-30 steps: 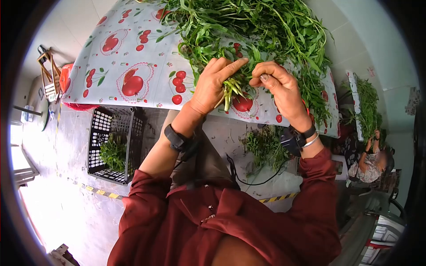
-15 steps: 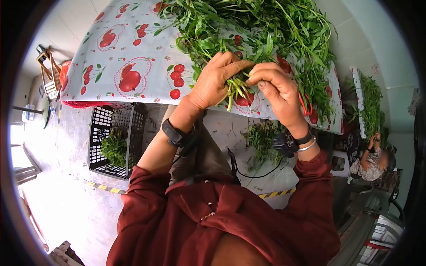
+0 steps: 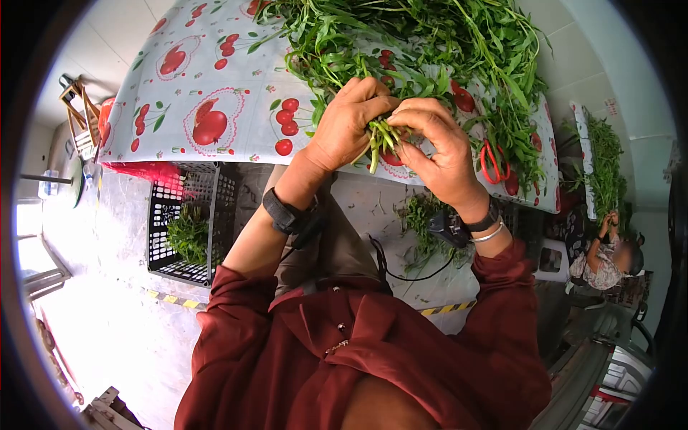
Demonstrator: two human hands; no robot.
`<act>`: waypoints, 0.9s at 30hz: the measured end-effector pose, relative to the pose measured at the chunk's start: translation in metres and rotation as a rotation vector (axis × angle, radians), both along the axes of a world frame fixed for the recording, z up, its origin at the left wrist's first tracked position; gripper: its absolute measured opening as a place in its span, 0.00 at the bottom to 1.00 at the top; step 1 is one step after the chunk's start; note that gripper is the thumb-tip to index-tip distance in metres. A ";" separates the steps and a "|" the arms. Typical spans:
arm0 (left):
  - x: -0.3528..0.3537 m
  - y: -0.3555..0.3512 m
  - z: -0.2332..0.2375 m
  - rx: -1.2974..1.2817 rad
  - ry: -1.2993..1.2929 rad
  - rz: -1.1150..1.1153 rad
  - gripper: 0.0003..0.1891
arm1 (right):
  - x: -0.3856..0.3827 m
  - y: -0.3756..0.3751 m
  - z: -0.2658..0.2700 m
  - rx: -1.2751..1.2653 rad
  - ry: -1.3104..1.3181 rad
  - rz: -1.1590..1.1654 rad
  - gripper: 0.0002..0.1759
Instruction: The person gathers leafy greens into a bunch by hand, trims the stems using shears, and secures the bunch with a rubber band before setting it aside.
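Note:
My left hand (image 3: pixel 349 123) is closed round a bunch of green stems (image 3: pixel 378 141) near the front edge of the table, with the cut ends pointing down toward me. My right hand (image 3: pixel 438 147) has its thumb and fingers pinched on the same stem ends, from the right. A big heap of leafy green stalks (image 3: pixel 494 50) lies on the tablecloth (image 3: pixel 251 93) beyond both hands. Red-handled scissors (image 3: pixel 494 163) lie just right of my right hand, partly under leaves.
Below the table's left part stands a black crate (image 3: pixel 179 240) with greens inside. More greens (image 3: pixel 423 229) lie on the floor under the table. At the far right a person (image 3: pixel 605 261) sits by another table (image 3: pixel 584 154) with greens. A black cable (image 3: pixel 412 278) curves on the floor.
My right hand has shifted slightly left and its fingers have closed in on the stem ends. More of the red scissor handles shows. The view has shifted a little.

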State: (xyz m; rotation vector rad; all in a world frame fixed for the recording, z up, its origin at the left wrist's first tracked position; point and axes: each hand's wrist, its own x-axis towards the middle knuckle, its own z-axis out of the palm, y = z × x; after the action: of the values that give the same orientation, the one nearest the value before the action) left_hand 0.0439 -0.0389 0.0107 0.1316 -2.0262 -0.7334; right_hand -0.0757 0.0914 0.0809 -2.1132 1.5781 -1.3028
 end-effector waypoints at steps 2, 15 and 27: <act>0.000 0.000 0.000 0.002 0.005 0.002 0.16 | 0.001 -0.001 0.000 -0.023 0.024 -0.002 0.19; 0.001 0.000 -0.002 0.009 -0.098 0.006 0.18 | 0.001 -0.003 -0.003 -0.161 0.138 -0.040 0.17; 0.000 0.003 0.003 -0.011 -0.051 0.022 0.14 | -0.001 0.001 -0.004 -0.124 0.112 -0.012 0.16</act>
State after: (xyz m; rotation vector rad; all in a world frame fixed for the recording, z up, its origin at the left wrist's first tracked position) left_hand 0.0444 -0.0357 0.0139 0.1677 -2.0736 -0.7115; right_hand -0.0771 0.0927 0.0766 -2.2915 1.5939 -1.3398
